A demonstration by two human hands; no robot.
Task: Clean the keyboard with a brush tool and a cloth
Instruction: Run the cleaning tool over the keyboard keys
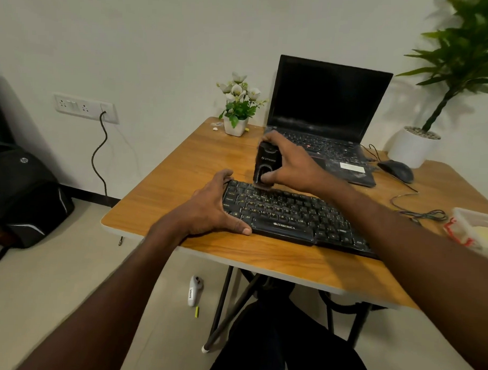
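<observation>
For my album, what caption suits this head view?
Right hand presses a black brush tool onto the keyboard; left hand steadies it.

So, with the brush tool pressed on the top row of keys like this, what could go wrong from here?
1. The keyboard lies at an angle near the table's front edge; only the left hand steadies its left end, so a hard stroke might swing it.
2. The right hand holds the brush tool close to the laptop, so a long stroke away could bump it or send dust there.
3. Brushing rightward could snag the loose cable.
</observation>
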